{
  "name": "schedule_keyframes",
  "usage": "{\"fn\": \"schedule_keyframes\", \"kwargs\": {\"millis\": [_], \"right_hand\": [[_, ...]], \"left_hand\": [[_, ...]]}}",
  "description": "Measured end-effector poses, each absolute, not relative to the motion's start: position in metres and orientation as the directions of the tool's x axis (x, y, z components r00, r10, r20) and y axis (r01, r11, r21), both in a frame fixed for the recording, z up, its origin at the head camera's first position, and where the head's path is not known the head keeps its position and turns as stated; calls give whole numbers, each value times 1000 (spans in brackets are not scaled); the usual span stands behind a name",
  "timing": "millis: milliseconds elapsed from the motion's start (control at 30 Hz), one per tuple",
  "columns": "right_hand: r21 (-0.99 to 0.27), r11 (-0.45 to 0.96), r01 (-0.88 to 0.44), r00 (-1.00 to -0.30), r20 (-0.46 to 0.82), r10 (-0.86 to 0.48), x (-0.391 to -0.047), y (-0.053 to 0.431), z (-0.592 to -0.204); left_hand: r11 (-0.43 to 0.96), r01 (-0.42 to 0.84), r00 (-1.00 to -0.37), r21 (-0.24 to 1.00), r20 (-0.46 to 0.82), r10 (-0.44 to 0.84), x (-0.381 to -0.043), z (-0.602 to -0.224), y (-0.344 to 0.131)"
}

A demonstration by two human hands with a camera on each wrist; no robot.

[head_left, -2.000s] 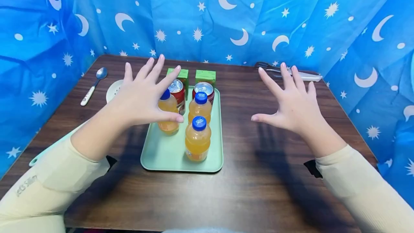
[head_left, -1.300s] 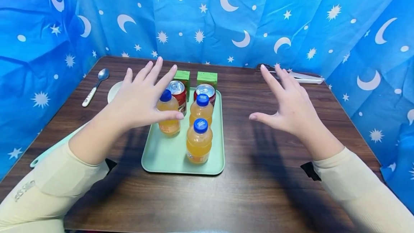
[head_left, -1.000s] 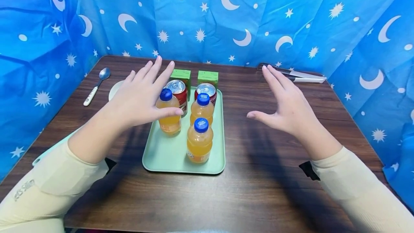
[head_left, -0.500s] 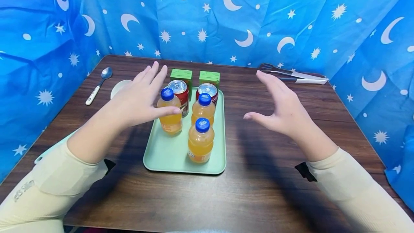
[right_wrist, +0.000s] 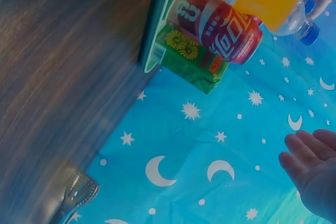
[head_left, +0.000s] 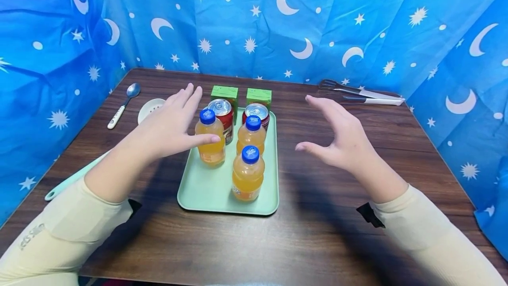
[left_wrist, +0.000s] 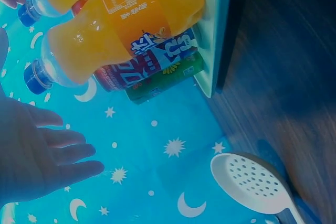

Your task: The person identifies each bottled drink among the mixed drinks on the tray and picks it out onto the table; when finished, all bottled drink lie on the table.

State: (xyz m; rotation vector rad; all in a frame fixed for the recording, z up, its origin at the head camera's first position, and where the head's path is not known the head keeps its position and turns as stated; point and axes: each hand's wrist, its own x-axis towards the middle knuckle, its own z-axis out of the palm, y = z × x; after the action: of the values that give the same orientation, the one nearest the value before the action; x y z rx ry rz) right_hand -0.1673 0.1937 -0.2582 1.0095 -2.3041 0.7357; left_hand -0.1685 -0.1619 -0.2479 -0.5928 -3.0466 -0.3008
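Both hands are held spread and empty: left hand [head_left: 168, 125] beside the far-left juice bottle [head_left: 211, 137], right hand [head_left: 341, 138] right of the tray [head_left: 202, 189].

Count: 3 orange juice bottles [head_left: 248, 173], 2 red cans [head_left: 223, 111], 2 green cartons [head_left: 224, 92], all on 1 tray [head_left: 198, 189]. Also 1 spoon [head_left: 124, 105], 1 pair of tongs [head_left: 357, 92].

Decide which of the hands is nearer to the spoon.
Left. The left hand hovers by the tray's left edge, with the spoon further to its left; the right hand is beyond the tray's right side.
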Motion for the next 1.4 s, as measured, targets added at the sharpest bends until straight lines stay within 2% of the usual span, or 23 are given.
{"fn": "schedule_keyframes", "kwargs": {"millis": [400,733,1067,1400], "right_hand": [[-407,473,-782,-614,637,-466,-161,185,-257],[-449,407,-796,-604,636,-480,-162,180,-258],[-492,400,-773,-634,606,-480,-157,176,-261],[-517,347,-783,-619,591,-517,-153,169,-269]], "left_hand": [[912,340,-938,229,12,346,-169,-255,-167],[921,294,-949,255,-42,314,-167,-259,-174],[909,282,-944,306,-82,320,-174,-275,-179],[928,241,-953,286,-113,283,-178,-286,-177]]}}
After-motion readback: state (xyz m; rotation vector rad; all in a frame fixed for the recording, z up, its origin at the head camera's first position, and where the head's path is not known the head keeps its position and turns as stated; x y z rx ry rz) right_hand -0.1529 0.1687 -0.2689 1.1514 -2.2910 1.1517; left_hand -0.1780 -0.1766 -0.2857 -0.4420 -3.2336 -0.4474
